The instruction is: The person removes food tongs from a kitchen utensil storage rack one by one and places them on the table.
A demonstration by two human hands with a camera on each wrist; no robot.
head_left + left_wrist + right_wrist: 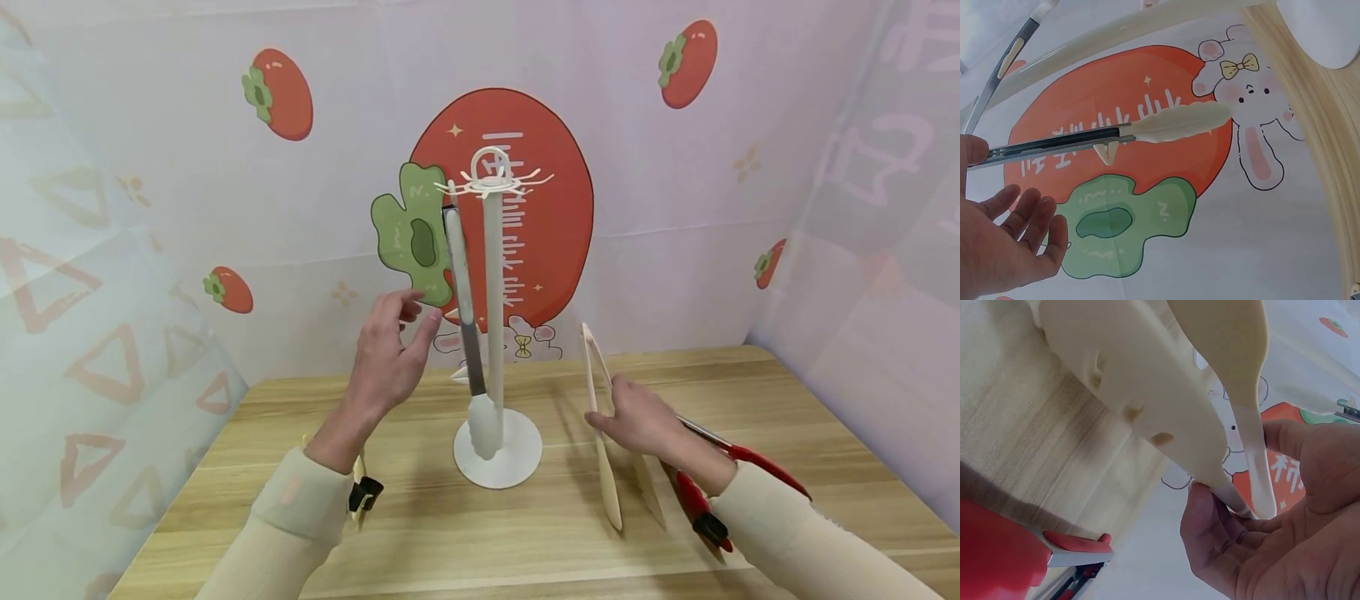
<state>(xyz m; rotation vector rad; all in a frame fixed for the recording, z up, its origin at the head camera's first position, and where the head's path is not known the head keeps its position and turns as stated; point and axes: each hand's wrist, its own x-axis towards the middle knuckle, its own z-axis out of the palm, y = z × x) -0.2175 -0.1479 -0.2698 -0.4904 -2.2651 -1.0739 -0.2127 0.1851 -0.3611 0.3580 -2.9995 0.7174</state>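
Observation:
A white stand (493, 292) with a ring of hooks on top rises from a round base. From one hook hang metal tongs (461, 275) with pale, scalloped tips, also seen as tongs (1066, 142) in the left wrist view. My left hand (386, 354) is raised just left of them, fingers loosely bent and nothing gripped. To the stand's right, my right hand (637, 421) pinches a pair of beige tongs (604, 475) near the joined end. Their two broad arms spread apart in the right wrist view, one arm (1135, 394) having slots, while my fingers (1204, 519) wrap the narrow end.
Red-and-metal tongs (757, 462) lie on the wooden table (570, 550) by my right wrist, partly hidden by the arm. Beside my left wrist is a small beige piece (360, 461), mostly covered. Behind the table hangs a printed cloth (360, 125).

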